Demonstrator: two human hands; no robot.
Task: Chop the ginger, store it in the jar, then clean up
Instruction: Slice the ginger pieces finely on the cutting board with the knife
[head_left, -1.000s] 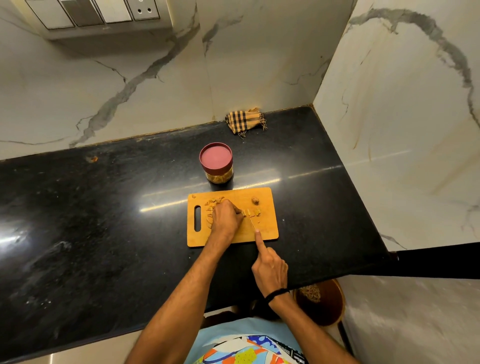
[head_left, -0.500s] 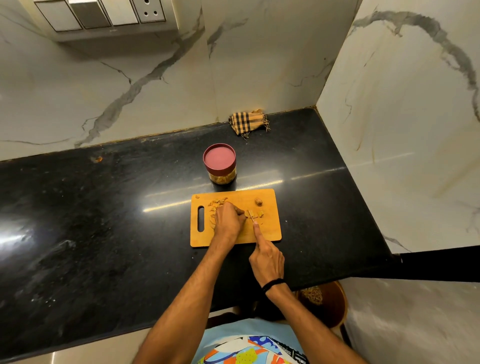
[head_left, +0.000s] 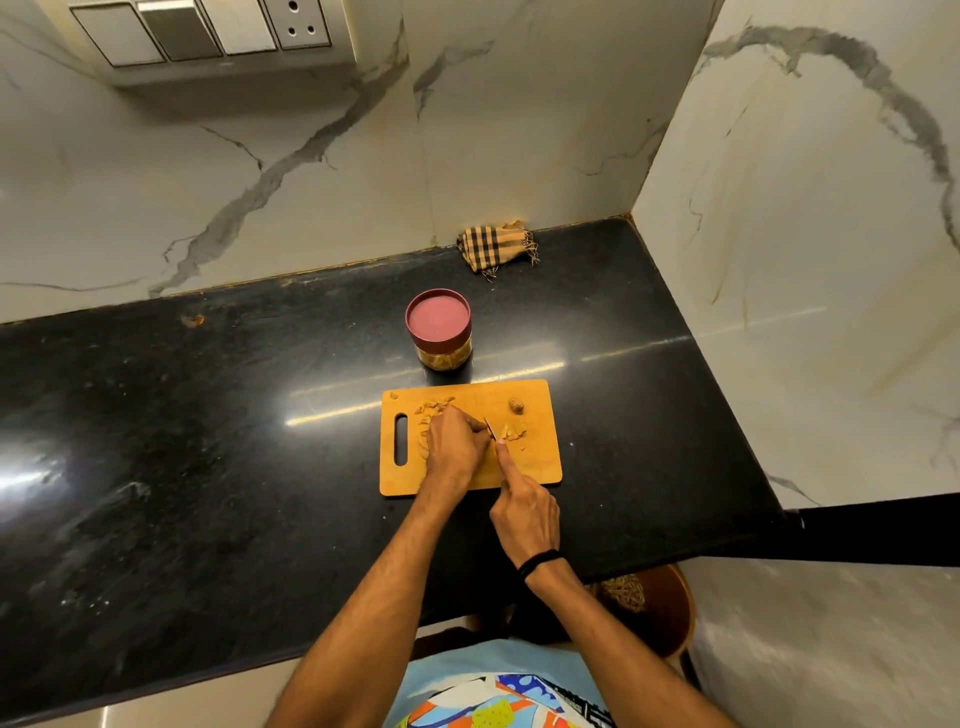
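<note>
A wooden cutting board (head_left: 540, 467) lies on the black counter (head_left: 208, 467). My left hand (head_left: 454, 444) is curled on the board's middle and holds down a ginger piece that is mostly hidden under its fingers. My right hand (head_left: 524, 512) grips a small knife (head_left: 488, 426), index finger stretched along its back, with the blade right beside my left fingertips. Cut ginger (head_left: 513, 430) lies just right of the blade, more chips (head_left: 431, 408) sit behind my left hand, and one lump (head_left: 515, 405) sits near the far edge. The jar (head_left: 439, 332) with a red lid stands behind the board.
A checked cloth (head_left: 493, 248) lies bunched at the back wall. Marble walls close the counter at the back and right. A brown stool (head_left: 667, 608) stands below the counter's front right edge. A switch panel (head_left: 208, 36) hangs high on the left.
My right hand has slid forward onto the board, bringing the knife up against my left fingertips. My left hand has stayed on the ginger.
</note>
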